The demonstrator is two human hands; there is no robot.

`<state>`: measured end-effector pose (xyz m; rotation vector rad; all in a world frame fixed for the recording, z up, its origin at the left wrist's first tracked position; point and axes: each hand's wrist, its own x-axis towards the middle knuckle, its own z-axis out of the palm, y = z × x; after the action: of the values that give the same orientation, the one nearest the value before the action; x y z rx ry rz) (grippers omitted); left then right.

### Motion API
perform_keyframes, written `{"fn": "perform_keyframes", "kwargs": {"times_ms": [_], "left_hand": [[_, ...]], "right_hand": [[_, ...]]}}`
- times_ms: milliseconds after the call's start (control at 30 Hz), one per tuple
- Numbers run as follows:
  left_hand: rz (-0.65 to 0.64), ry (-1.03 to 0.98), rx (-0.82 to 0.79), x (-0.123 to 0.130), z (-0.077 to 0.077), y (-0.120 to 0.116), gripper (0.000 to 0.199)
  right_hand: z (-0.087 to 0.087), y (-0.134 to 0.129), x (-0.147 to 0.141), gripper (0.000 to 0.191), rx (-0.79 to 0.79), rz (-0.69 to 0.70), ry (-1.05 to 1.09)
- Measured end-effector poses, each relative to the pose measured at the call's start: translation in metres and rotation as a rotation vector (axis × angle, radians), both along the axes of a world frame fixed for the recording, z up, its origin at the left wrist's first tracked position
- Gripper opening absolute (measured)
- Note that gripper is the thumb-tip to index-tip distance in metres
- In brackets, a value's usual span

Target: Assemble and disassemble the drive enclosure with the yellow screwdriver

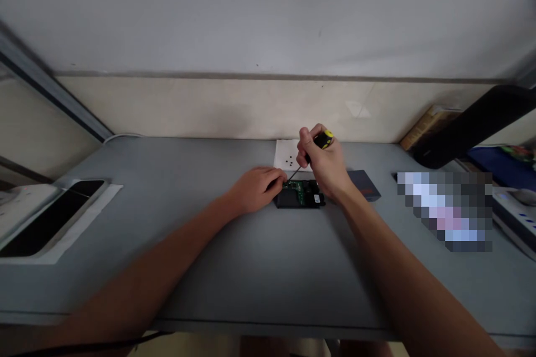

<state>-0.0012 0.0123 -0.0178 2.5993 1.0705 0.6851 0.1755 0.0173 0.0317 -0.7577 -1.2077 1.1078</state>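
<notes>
Desk's front edge point(272, 324) lies well below hands point(254, 189) point(324, 164) at the circuit board point(295, 192).

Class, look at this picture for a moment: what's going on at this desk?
A person is working at a grey desk. The right hand grips a yellow-and-black screwdriver, its thin shaft angled down to a green circuit board in a black casing. The left hand is curled against the board's near end. Behind them lies a white sheet with what look like small screws.

Glossy plastic screwdriver grip point(323, 139)
</notes>
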Motion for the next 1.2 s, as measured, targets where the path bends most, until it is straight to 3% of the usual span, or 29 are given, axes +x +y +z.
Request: {"fn": "perform_keyframes", "kwargs": {"times_ms": [367, 600, 867, 1067, 1200], "left_hand": [[0.008, 0.015, -0.002, 0.001, 0.0, 0.0, 0.026], [0.008, 0.014, -0.004, 0.001, 0.0, -0.001, 0.025], [0.009, 0.006, 0.004, 0.001, 0.001, -0.001, 0.026], [-0.008, 0.001, 0.02, 0.0, -0.002, 0.001, 0.025], [-0.01, 0.009, 0.012, 0.0, -0.001, 0.001, 0.024]], "right_hand": [[0.003, 0.003, 0.007, 0.047, -0.138, 0.102, 0.204], [-0.004, 0.005, -0.004, 0.062, -0.062, 0.033, 0.095], [0.004, 0.001, 0.004, 0.046, -0.124, 0.069, 0.202], [0.002, 0.003, 0.006, 0.056, -0.07, 0.027, 0.139], [0.001, 0.006, 0.004, 0.05, -0.045, 0.006, 0.183]]}}
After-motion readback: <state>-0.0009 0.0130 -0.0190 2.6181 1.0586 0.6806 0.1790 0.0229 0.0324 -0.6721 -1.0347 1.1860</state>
